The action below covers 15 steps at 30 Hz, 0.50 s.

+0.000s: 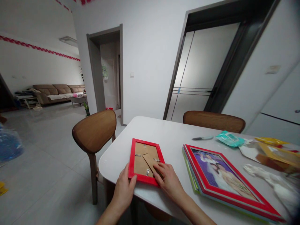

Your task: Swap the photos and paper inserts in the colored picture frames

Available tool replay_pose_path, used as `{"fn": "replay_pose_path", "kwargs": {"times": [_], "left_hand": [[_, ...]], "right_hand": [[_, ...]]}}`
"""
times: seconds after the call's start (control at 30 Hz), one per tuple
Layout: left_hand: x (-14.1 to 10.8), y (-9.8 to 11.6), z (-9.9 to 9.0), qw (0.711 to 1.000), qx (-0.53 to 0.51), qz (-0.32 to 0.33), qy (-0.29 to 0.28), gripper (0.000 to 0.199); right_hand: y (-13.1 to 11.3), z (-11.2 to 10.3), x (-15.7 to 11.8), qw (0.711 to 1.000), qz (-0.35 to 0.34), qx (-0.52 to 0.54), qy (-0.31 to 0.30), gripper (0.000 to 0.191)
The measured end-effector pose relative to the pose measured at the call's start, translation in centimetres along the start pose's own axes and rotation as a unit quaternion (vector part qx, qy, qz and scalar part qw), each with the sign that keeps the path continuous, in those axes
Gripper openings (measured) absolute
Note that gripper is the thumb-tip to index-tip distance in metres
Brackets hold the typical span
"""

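Observation:
A small red picture frame [132, 159] lies face down on the white table, its brown backing board [142, 148] showing. Metal clips and hanging tabs sit around the board's edges. A thin dark rod or slit [147, 162] runs slantwise over the board; which it is, I cannot tell. My left hand [124, 187] grips the frame's near left corner, thumb on top of the border. Over the near right corner, my right hand [167, 179] has its fingers bent and pressed together on the board and border, beside a metal clip [156, 160].
Right of my hands, a large red-framed wedding photo [222, 175] lies on other frames. Behind it are a knife [202, 138], a teal packet [230, 139], yellow packaging [278, 153] and crumpled white plastic [269, 179]. Wooden chairs [96, 131] stand at the table's left and far sides.

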<state>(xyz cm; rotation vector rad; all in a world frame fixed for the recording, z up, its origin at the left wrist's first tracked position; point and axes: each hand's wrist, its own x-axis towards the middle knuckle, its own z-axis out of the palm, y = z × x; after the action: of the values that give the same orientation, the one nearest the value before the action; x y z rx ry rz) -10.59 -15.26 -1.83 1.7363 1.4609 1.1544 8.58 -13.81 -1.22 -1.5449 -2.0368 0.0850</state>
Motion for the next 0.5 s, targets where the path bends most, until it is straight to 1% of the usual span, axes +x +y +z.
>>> {"fn": "replay_pose_path", "kwargs": {"times": [0.07,0.13,0.23,0.37,0.43,0.5], "left_hand": [[-0.3,-0.3,0.2,0.995,0.092,0.023,-0.010,0.047],[-0.4,-0.6,0.4,0.985,0.166,0.035,-0.027,0.048],[-0.5,-1.1,0.5,0.972,0.226,0.041,-0.045,0.050],[-0.6,-1.1,0.5,0.967,0.244,0.044,-0.062,0.050],[-0.6,-0.7,0.4,0.970,0.232,0.037,-0.064,0.049],[-0.5,-0.1,0.1,0.976,0.205,0.032,-0.068,0.049]], "right_hand": [[0.0,-0.3,-0.3,1.000,0.001,-0.023,-0.010,0.028],[-0.1,-0.5,-0.5,0.999,0.003,-0.040,-0.018,0.028],[-0.4,-0.7,-0.7,0.998,0.010,-0.054,-0.027,0.028],[-0.8,-1.0,-1.0,0.996,0.021,-0.073,-0.042,0.028],[-0.8,-1.1,-0.8,0.995,0.022,-0.079,-0.048,0.028],[-0.6,-1.3,-0.4,0.995,0.010,-0.075,-0.061,0.028]]}}
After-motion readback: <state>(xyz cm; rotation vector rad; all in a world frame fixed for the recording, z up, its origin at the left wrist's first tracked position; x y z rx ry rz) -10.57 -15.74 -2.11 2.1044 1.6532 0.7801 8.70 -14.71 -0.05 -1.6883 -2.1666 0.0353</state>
